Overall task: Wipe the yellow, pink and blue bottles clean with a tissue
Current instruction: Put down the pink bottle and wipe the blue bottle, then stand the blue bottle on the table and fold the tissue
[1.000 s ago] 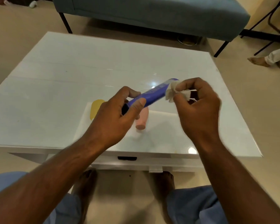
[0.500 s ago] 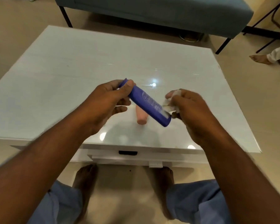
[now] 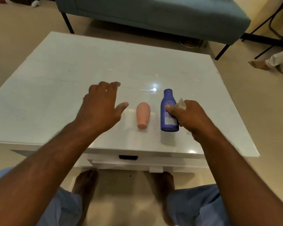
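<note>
Blue bottle point(image 3: 168, 111) now laid down on the worktop point(image 3: 55, 88) just right of the pink bottle point(image 3: 143, 115), no longer held up between both hands. Right hand point(image 3: 186, 116) still pinching the tissue point(image 3: 181, 102) with fingers on the blue one; left hand point(image 3: 101, 108) let go, spread apart and hovering over the spot left of pink. Yellow bottle hidden, presumably under that hand; blue probably finished, rest impossible to judge.

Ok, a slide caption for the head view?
Right hand with tissue grips blue bottle; pink bottle beside it.
</note>
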Demonstrator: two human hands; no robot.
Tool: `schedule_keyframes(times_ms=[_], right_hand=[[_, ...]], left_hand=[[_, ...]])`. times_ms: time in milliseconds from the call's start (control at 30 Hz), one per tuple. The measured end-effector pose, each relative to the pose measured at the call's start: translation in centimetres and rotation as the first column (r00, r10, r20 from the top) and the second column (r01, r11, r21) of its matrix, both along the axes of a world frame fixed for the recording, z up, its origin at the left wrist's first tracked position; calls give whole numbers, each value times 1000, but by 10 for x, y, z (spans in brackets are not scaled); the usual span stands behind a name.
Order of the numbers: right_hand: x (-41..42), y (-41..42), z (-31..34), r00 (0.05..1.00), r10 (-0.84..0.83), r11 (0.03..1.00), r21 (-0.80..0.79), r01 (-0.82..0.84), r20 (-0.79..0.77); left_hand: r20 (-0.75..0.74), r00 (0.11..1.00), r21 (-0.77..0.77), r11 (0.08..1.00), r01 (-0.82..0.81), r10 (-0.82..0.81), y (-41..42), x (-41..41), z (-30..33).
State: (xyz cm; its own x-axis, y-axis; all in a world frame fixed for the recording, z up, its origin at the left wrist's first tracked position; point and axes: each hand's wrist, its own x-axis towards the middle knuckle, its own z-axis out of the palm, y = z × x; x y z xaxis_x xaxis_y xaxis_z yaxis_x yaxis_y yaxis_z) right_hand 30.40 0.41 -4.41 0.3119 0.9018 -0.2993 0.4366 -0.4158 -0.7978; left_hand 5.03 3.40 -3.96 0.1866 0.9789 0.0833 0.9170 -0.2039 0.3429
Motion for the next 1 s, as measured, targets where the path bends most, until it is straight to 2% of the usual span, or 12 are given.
schedule_keyframes(times_ms=[100,200,333,400,467,533,600,667,700,733,800,1000], right_hand=[[-4,12,-24,994,-2,998,-67,10,110],[-13,17,-35,973,25,997,-78,-7,231],[-10,15,-27,933,68,997,-56,-51,353],[4,10,-17,920,13,1000,20,-22,392],[28,2,-8,864,-37,999,51,13,503],[53,-12,-2,757,-6,1000,-17,22,653],[68,-25,-3,680,117,977,-205,50,724],[65,-35,-12,630,361,871,-490,36,688],[59,-38,-17,600,452,814,-580,25,660],[53,-40,-21,613,478,778,-627,36,629],[47,-43,-24,607,505,748,-662,46,614],[45,-52,-13,612,485,793,-610,-5,625]], left_hand=[[-186,982,-195,979,-64,27,0,-10,-11],[-226,973,-340,940,-29,-52,-2,-14,-20],[-199,977,-374,927,-9,-71,0,-17,-21],[-195,978,-378,926,-2,-77,-1,-19,-22],[-189,978,-370,929,14,-90,0,-22,-23],[-198,974,-356,934,33,-110,0,-25,-25],[-192,974,-347,937,49,-122,0,-30,-28],[-167,976,-334,939,78,-140,0,-34,-32],[-155,976,-323,941,98,-155,0,-36,-33],[-144,974,-313,942,121,-173,0,-36,-34],[-119,972,-306,939,157,-201,-1,-36,-35],[-96,962,-281,934,221,-256,-6,-35,-38]])
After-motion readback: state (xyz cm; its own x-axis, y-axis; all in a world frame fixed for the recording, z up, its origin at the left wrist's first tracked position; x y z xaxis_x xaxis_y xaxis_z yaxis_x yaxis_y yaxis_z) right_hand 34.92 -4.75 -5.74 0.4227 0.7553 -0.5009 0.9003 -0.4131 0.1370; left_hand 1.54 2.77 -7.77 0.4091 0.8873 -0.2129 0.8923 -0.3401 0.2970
